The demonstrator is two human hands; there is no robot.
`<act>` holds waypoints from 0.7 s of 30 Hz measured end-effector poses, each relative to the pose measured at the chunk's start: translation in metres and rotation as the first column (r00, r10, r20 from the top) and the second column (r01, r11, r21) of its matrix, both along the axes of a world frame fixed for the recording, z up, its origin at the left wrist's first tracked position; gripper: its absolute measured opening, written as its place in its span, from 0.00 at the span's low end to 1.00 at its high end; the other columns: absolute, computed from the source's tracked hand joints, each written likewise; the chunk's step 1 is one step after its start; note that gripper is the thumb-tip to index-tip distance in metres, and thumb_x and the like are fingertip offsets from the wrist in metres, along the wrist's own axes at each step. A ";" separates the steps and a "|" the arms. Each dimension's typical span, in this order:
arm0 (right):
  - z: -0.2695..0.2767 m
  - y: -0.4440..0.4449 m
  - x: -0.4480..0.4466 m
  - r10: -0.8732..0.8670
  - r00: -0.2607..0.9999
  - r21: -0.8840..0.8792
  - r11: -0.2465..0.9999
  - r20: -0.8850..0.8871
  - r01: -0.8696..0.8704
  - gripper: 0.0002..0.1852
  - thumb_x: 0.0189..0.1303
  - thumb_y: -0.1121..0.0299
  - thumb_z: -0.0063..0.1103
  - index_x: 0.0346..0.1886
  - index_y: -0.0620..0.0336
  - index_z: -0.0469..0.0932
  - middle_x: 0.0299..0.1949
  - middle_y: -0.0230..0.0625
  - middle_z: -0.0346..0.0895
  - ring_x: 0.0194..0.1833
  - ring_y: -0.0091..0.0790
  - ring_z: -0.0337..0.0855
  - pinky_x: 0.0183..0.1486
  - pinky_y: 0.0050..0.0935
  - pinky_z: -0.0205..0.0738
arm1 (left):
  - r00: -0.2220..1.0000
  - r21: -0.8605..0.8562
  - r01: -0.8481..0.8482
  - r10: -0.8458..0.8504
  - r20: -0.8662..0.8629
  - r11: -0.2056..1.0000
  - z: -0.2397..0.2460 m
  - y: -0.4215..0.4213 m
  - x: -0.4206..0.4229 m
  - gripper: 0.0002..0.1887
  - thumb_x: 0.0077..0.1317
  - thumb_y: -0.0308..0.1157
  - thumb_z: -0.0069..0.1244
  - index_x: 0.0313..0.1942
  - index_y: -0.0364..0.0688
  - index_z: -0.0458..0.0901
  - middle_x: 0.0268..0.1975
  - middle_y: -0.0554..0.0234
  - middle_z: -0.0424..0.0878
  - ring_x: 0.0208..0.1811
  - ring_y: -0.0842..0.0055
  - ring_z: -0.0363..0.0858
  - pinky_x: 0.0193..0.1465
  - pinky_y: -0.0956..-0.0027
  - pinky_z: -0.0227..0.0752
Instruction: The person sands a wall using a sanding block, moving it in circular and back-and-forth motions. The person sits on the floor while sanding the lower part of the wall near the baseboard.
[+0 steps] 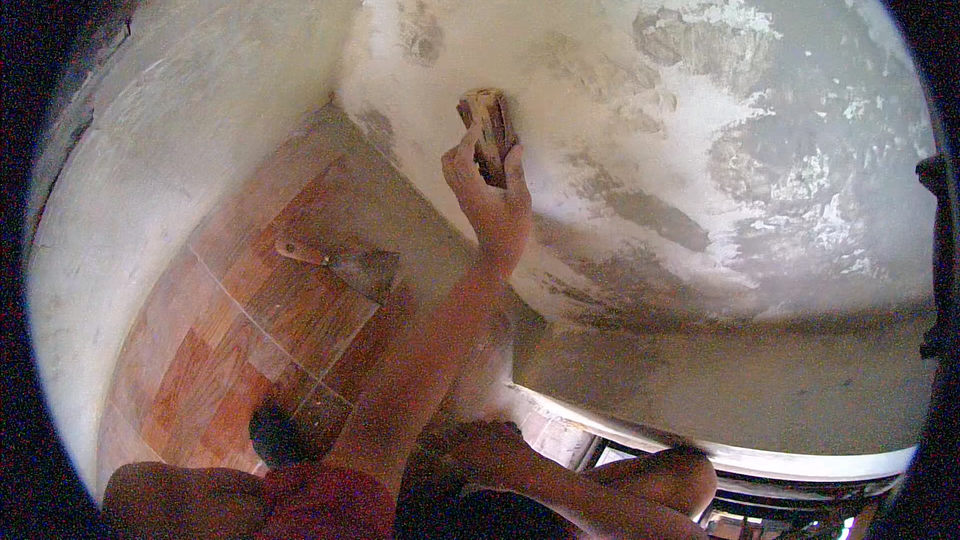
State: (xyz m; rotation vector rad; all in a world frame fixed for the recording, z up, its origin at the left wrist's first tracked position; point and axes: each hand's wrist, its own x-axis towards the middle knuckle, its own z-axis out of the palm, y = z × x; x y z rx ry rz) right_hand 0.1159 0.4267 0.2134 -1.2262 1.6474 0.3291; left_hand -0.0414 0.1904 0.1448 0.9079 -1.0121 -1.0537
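Observation:
My left hand grips a worn brown block between thumb and fingers. The block looks like wood or a sanding block; its exact kind is unclear. Its far end is against or close to the patchy plastered wall, which has white and grey areas. Below and left of the forearm, a putty knife with a wooden handle and broad metal blade lies on the floor. What seems to be my right hand is low in the picture, in shadow, its fingers unclear.
Wood-patterned floor tiles with pale joints fill the corner, dusty along the wall. A second, pale wall rises on the left. A bent limb and a dark rounded thing are near the lower edge. Lower right is a bright opening.

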 end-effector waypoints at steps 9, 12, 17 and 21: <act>-0.001 -0.006 -0.003 0.037 0.999 -0.003 0.999 -0.020 -0.037 0.22 0.74 0.47 0.50 0.60 0.45 0.84 0.54 0.51 0.86 0.53 0.56 0.87 0.55 0.57 0.82 | 0.987 0.220 0.128 -0.145 0.065 0.967 -0.042 0.043 0.011 0.40 0.67 0.40 0.63 0.74 0.34 0.64 0.61 0.37 0.73 0.64 0.45 0.75 0.68 0.50 0.68; -0.002 -0.005 -0.001 0.034 0.999 -0.001 0.999 -0.014 -0.034 0.22 0.74 0.47 0.49 0.59 0.45 0.84 0.54 0.51 0.86 0.53 0.56 0.87 0.54 0.57 0.82 | 0.984 0.200 0.110 -0.135 0.119 0.974 -0.054 0.026 0.011 0.41 0.68 0.45 0.61 0.74 0.33 0.63 0.63 0.34 0.73 0.65 0.44 0.74 0.68 0.50 0.68; -0.002 -0.010 0.000 0.047 0.999 0.001 0.999 -0.019 -0.047 0.22 0.74 0.47 0.49 0.59 0.45 0.84 0.54 0.51 0.86 0.53 0.56 0.87 0.54 0.57 0.82 | 0.978 0.180 0.149 -0.172 0.120 0.972 -0.068 0.024 0.009 0.40 0.70 0.45 0.59 0.75 0.34 0.62 0.69 0.32 0.70 0.66 0.43 0.73 0.70 0.49 0.65; -0.004 -0.009 -0.002 0.085 0.995 -0.006 0.996 -0.047 -0.085 0.22 0.74 0.46 0.49 0.59 0.45 0.84 0.53 0.51 0.86 0.53 0.56 0.87 0.54 0.57 0.82 | 0.984 0.142 0.083 -0.104 0.144 0.986 -0.070 0.039 0.010 0.40 0.71 0.45 0.56 0.76 0.33 0.62 0.70 0.32 0.71 0.67 0.43 0.72 0.73 0.49 0.61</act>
